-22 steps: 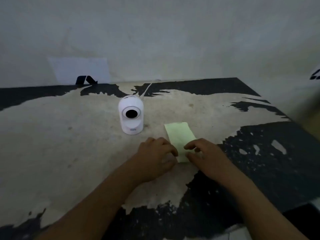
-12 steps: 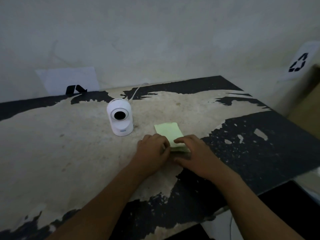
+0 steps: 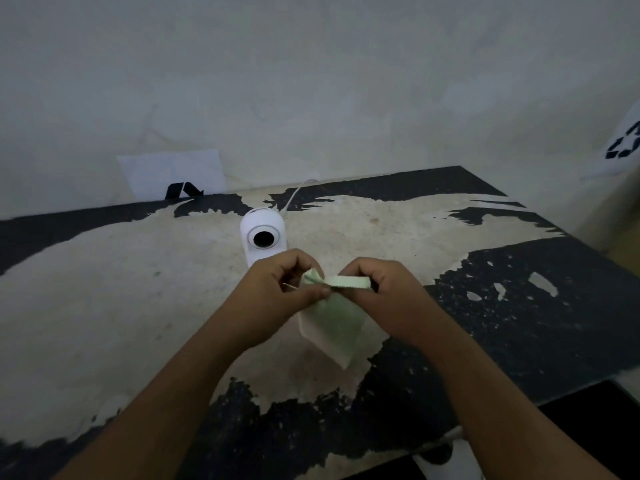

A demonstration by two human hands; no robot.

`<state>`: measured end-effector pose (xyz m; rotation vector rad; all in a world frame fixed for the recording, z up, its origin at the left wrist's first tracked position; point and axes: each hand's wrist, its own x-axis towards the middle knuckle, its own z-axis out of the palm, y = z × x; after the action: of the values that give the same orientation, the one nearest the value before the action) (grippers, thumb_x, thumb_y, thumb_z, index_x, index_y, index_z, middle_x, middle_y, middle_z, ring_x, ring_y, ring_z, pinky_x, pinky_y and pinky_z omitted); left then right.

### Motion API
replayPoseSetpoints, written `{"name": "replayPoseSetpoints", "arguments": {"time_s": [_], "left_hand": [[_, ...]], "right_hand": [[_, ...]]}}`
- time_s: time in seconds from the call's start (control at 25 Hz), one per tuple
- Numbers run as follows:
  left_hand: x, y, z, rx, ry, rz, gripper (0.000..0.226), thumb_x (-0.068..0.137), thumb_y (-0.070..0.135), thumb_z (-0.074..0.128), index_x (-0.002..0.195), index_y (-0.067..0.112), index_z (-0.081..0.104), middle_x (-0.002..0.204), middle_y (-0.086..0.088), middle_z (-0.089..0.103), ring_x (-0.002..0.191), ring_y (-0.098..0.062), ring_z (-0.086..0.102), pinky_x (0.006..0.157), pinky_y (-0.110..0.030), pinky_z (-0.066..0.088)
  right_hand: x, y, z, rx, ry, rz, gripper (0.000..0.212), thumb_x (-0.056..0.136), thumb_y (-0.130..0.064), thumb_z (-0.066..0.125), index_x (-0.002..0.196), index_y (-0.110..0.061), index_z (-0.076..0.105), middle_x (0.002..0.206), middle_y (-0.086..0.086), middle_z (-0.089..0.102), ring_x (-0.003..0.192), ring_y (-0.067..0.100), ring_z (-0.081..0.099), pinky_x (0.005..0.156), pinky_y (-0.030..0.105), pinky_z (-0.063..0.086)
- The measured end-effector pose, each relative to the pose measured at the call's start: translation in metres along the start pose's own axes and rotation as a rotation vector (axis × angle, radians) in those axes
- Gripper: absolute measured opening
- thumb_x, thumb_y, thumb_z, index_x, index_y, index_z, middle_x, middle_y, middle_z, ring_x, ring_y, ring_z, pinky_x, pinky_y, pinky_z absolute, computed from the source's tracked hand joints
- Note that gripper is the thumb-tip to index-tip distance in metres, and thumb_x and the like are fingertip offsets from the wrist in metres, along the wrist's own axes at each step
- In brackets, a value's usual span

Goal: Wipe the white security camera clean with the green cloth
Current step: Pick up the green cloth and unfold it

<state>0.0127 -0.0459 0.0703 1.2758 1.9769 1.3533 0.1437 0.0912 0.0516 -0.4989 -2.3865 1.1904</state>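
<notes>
The white security camera [image 3: 262, 233] stands upright on the worn table [image 3: 121, 289], its dark lens facing me and a thin white cable running back to the wall. Its base is hidden behind my left hand [image 3: 282, 289]. The pale green cloth [image 3: 332, 323] is lifted off the table just in front of the camera. My left hand pinches its upper left corner and my right hand [image 3: 381, 289] pinches its upper right edge. The cloth's lower part hangs down between my wrists.
A white sheet with a black arrow mark [image 3: 173, 174] leans on the wall behind the table. A white surface with a recycling symbol [image 3: 623, 147] stands at the far right. The table's front edge [image 3: 450, 434] is close to my forearms.
Both hands have picked the green cloth up from the table, where it lay flat, and now hold it raised between them. My view has shifted nearer the camera.
</notes>
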Motion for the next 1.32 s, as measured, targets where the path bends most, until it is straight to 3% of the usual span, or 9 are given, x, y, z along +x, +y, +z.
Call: {"name": "replayPoseSetpoints", "arguments": {"time_s": [0.12, 0.2, 0.36, 0.56, 0.72, 0.84, 1.12, 1.24, 1.32], "left_hand": [[-0.009, 0.002, -0.012, -0.075, 0.112, -0.025, 0.005, 0.082, 0.016, 0.067, 0.078, 0.018, 0.069, 0.081, -0.016, 0.071, 0.081, -0.035, 0.066, 0.077, -0.047, 0.055], [-0.013, 0.002, -0.02, -0.091, 0.157, -0.046, 0.009, 0.084, 0.017, 0.064, 0.077, 0.016, 0.071, 0.077, -0.014, 0.072, 0.076, -0.031, 0.068, 0.072, -0.04, 0.057], [-0.02, 0.001, -0.035, -0.022, 0.222, -0.065, 0.021, 0.089, 0.023, 0.057, 0.076, 0.015, 0.071, 0.074, -0.006, 0.073, 0.064, -0.011, 0.067, 0.06, -0.02, 0.054], [-0.028, -0.005, -0.05, 0.005, 0.265, -0.051, 0.037, 0.093, 0.03, 0.048, 0.074, 0.003, 0.062, 0.075, -0.022, 0.064, 0.072, -0.035, 0.063, 0.075, -0.05, 0.054], [-0.033, -0.006, -0.056, -0.057, 0.286, -0.018, 0.048, 0.093, 0.041, 0.044, 0.075, -0.001, 0.057, 0.077, -0.03, 0.058, 0.07, -0.042, 0.057, 0.077, -0.058, 0.05], [-0.034, -0.008, -0.059, -0.108, 0.306, 0.012, 0.047, 0.093, 0.04, 0.044, 0.08, -0.002, 0.06, 0.081, -0.027, 0.062, 0.078, -0.043, 0.061, 0.077, -0.055, 0.053], [-0.034, -0.02, -0.056, -0.34, 0.303, -0.084, 0.021, 0.09, 0.025, 0.052, 0.094, 0.013, 0.068, 0.087, -0.01, 0.074, 0.078, -0.022, 0.07, 0.073, -0.041, 0.059], [-0.039, -0.042, -0.047, -0.477, 0.153, -0.193, 0.033, 0.079, 0.028, 0.06, 0.108, 0.014, 0.066, 0.1, -0.007, 0.075, 0.092, -0.026, 0.071, 0.076, -0.04, 0.058], [-0.044, -0.051, -0.036, -0.487, 0.147, -0.254, 0.028, 0.083, 0.022, 0.059, 0.107, 0.01, 0.067, 0.097, -0.009, 0.076, 0.089, -0.027, 0.071, 0.069, -0.036, 0.058]], "right_hand": [[0.002, -0.011, 0.006, 0.179, -0.096, 0.0, 0.009, 0.086, -0.02, 0.067, 0.086, -0.028, 0.065, 0.08, 0.0, 0.067, 0.07, 0.01, 0.062, 0.065, 0.029, 0.052], [0.003, -0.018, 0.013, 0.275, -0.141, 0.001, 0.018, 0.082, -0.019, 0.072, 0.093, -0.03, 0.063, 0.092, 0.001, 0.069, 0.083, 0.02, 0.068, 0.075, 0.036, 0.059], [0.011, -0.031, 0.028, 0.382, -0.094, -0.027, 0.013, 0.082, -0.014, 0.071, 0.08, -0.026, 0.066, 0.077, -0.002, 0.068, 0.072, 0.017, 0.063, 0.07, 0.039, 0.055], [0.018, -0.046, 0.039, 0.379, -0.147, -0.037, 0.006, 0.083, -0.017, 0.071, 0.086, -0.021, 0.068, 0.083, 0.005, 0.068, 0.076, 0.015, 0.062, 0.076, 0.04, 0.055], [0.024, -0.056, 0.041, 0.339, -0.144, -0.018, 0.013, 0.086, -0.022, 0.067, 0.075, -0.017, 0.066, 0.067, -0.004, 0.063, 0.062, 0.009, 0.054, 0.061, 0.026, 0.045], [0.026, -0.063, 0.041, 0.409, -0.156, -0.009, 0.018, 0.089, -0.02, 0.064, 0.071, -0.023, 0.065, 0.059, -0.013, 0.063, 0.056, 0.001, 0.055, 0.057, 0.015, 0.045], [0.038, -0.068, 0.048, 0.512, -0.123, 0.015, 0.01, 0.084, -0.007, 0.068, 0.078, -0.015, 0.067, 0.065, -0.007, 0.066, 0.063, 0.005, 0.062, 0.06, 0.02, 0.05], [0.042, -0.073, 0.052, 0.481, -0.092, 0.03, 0.011, 0.083, -0.008, 0.069, 0.076, -0.016, 0.065, 0.07, 0.001, 0.063, 0.063, 0.011, 0.059, 0.06, 0.028, 0.051], [0.046, -0.074, 0.055, 0.448, -0.05, 0.02, 0.014, 0.082, -0.009, 0.07, 0.073, -0.019, 0.064, 0.07, 0.001, 0.063, 0.064, 0.012, 0.057, 0.063, 0.033, 0.05]]}}
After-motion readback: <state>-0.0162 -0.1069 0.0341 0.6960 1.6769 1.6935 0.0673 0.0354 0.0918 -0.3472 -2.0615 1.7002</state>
